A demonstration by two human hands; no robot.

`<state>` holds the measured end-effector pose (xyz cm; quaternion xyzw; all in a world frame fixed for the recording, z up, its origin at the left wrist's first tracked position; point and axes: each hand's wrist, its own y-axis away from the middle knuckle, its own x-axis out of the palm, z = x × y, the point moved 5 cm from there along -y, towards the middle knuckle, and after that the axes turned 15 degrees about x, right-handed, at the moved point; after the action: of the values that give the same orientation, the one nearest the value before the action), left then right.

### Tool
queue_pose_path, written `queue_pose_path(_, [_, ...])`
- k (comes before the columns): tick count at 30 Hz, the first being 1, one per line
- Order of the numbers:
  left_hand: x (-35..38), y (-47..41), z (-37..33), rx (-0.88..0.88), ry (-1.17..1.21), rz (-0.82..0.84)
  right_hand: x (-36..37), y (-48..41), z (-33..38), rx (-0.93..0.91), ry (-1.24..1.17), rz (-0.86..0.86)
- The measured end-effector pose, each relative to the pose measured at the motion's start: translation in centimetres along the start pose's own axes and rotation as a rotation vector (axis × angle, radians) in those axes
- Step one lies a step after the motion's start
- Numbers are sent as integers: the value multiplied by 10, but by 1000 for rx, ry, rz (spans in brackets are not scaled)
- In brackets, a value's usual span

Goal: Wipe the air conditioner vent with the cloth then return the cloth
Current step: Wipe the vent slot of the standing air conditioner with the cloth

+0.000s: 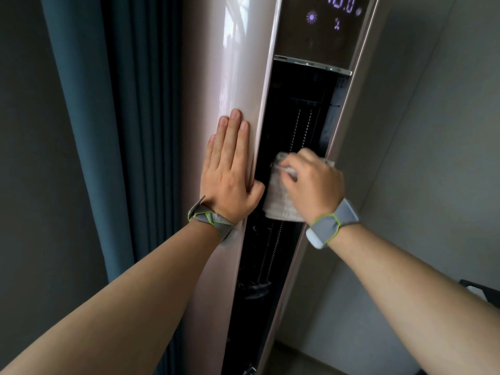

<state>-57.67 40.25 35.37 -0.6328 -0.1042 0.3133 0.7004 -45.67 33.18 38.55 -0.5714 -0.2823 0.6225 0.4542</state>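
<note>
A tall pinkish standing air conditioner point(238, 77) fills the middle of the head view. Its dark vertical vent point(295, 125) runs down the front, open, with black slats inside. My right hand point(313, 182) grips a grey-white cloth point(278, 201) and presses it into the vent at mid height; the cloth hangs below my fingers. My left hand point(230, 169) lies flat, fingers together, on the glossy casing just left of the vent's edge, holding nothing. Both wrists wear grey bands with green trim.
A lit display point(341, 4) with purple digits and icons sits above the vent. Blue curtains point(113, 131) hang to the left. Grey walls point(433, 131) form a corner on the right, with a dark object point(484, 289) at the right edge.
</note>
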Motion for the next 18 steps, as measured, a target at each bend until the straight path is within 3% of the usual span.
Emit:
queue_pose_path(9, [2, 2, 0, -9, 6, -9, -27, -51, 8, 6, -58, -102])
queue_pose_path(18, [2, 2, 1, -1, -10, -3, 13, 21, -5, 48, 12, 8])
